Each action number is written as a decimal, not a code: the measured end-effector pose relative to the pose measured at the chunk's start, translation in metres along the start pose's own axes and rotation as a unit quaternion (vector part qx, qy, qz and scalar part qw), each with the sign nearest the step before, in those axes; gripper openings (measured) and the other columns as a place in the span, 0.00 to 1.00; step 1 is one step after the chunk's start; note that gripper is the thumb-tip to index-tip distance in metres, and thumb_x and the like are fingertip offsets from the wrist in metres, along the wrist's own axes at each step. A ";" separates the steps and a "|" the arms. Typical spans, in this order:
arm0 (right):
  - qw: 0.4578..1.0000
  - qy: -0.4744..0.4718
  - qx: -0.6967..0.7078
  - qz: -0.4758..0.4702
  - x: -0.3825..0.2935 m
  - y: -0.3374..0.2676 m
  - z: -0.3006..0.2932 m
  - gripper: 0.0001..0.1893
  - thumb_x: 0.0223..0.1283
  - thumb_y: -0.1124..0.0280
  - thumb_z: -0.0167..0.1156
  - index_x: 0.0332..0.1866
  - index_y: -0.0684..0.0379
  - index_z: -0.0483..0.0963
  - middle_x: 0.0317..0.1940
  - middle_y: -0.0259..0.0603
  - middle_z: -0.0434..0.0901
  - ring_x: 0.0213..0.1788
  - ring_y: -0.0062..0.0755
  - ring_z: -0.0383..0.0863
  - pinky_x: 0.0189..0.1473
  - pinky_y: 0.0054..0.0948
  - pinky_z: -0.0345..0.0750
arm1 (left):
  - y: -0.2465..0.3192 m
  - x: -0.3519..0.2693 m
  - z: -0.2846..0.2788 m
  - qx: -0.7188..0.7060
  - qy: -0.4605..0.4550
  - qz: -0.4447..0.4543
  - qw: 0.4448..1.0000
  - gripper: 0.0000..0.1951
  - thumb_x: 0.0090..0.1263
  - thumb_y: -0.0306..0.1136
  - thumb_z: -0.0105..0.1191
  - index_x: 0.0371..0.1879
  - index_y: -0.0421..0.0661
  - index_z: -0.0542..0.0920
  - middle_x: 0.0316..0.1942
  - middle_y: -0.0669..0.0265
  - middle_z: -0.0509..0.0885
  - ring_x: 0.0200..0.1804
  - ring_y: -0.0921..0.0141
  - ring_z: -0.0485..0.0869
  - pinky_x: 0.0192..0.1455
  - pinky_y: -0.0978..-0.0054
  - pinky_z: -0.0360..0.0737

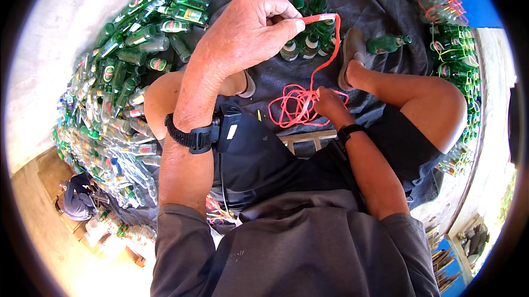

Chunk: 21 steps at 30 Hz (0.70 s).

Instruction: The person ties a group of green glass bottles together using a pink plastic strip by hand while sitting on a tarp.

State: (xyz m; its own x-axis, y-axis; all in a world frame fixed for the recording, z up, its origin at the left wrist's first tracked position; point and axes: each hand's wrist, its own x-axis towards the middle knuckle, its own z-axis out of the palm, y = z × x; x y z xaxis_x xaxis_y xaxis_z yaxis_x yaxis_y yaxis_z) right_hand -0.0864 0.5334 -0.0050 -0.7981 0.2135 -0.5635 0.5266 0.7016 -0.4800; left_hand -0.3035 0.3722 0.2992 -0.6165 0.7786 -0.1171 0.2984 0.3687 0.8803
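Observation:
My left hand (252,28) is raised over the dark ground sheet, pinching one end of a red plastic string (326,64) between thumb and fingers. From there the string bends and hangs down to a loose tangled coil (295,106) between my legs. My right hand (330,106) is low at the coil's right side, with its fingers curled in on the string; the fingertips are partly hidden. Beyond my left hand, several green glass bottles (310,45) stand upright in a close group, partly covered by the hand and string.
A large heap of loose glass bottles (124,86) lies along the left wall. One green bottle (387,44) lies by my right foot. Tied bottles (456,69) are stacked at the right. A small wooden stool (310,135) shows beneath me. Another person (78,197) is at the lower left.

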 end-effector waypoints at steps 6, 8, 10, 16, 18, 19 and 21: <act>0.991 0.126 0.033 -0.001 -0.002 -0.002 -0.010 0.19 0.55 0.73 0.65 0.54 0.66 0.79 0.45 0.62 0.85 0.51 0.60 0.86 0.55 0.46 0.82 | 0.004 -0.003 0.003 -0.030 -0.029 -0.010 0.999 0.09 0.77 0.32 0.62 0.40 0.37 0.88 0.24 0.81 0.76 0.26 0.87 0.67 0.26 0.82 0.62; 0.987 0.107 0.117 0.020 0.003 -0.005 -0.013 0.17 0.57 0.72 0.62 0.52 0.64 0.79 0.43 0.61 0.86 0.50 0.61 0.86 0.54 0.48 0.82 | 0.008 -0.005 0.003 -0.028 -0.035 -0.010 0.999 0.09 0.77 0.32 0.61 0.40 0.37 0.87 0.24 0.81 0.75 0.28 0.86 0.67 0.28 0.81 0.64; 0.960 0.141 0.242 0.018 0.005 -0.007 -0.017 0.15 0.57 0.71 0.62 0.49 0.64 0.80 0.34 0.61 0.86 0.40 0.56 0.89 0.48 0.46 0.83 | 0.009 -0.003 0.004 -0.033 -0.039 0.001 0.999 0.10 0.75 0.31 0.60 0.39 0.35 0.87 0.23 0.74 0.79 0.27 0.83 0.71 0.29 0.78 0.68; 0.842 0.076 0.532 0.038 -0.024 -0.066 -0.072 0.08 0.69 0.71 0.60 0.45 0.65 0.78 0.31 0.41 0.84 0.29 0.27 0.84 0.32 0.28 0.83 | 0.027 -0.012 0.003 -0.023 -0.028 -0.033 0.999 0.10 0.74 0.30 0.59 0.40 0.35 0.88 0.26 0.69 0.87 0.30 0.81 0.78 0.33 0.77 0.75; 0.808 0.063 0.583 0.049 -0.039 -0.071 -0.096 0.07 0.71 0.69 0.59 0.46 0.62 0.77 0.32 0.37 0.82 0.29 0.25 0.83 0.33 0.27 0.84 | 0.034 -0.007 0.010 -0.033 -0.030 -0.048 0.998 0.09 0.74 0.29 0.59 0.39 0.35 0.88 0.26 0.71 0.85 0.30 0.82 0.77 0.32 0.78 0.74; 0.795 0.059 0.601 0.057 -0.045 -0.076 -0.103 0.07 0.72 0.68 0.59 0.45 0.61 0.76 0.32 0.37 0.82 0.29 0.25 0.83 0.34 0.27 0.83 | 0.034 -0.007 0.011 -0.035 -0.029 -0.046 0.998 0.09 0.74 0.29 0.60 0.39 0.36 0.88 0.25 0.73 0.84 0.29 0.83 0.76 0.31 0.79 0.72; 0.783 0.067 0.617 0.036 -0.058 -0.078 -0.117 0.07 0.73 0.67 0.60 0.45 0.60 0.76 0.33 0.36 0.82 0.30 0.25 0.83 0.35 0.27 0.83 | 0.032 -0.005 0.015 -0.029 -0.019 -0.033 0.999 0.08 0.74 0.29 0.60 0.38 0.36 0.88 0.24 0.74 0.82 0.28 0.84 0.74 0.30 0.80 0.70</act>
State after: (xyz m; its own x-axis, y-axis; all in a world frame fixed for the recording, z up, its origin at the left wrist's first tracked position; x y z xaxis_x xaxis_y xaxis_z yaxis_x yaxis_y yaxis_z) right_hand -0.1162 0.5458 0.1439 -0.7328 0.3503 -0.5833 0.3879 -0.4893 -0.7811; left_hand -0.2802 0.3877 0.3214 -0.6051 0.7726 -0.1919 0.2151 0.3908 0.8950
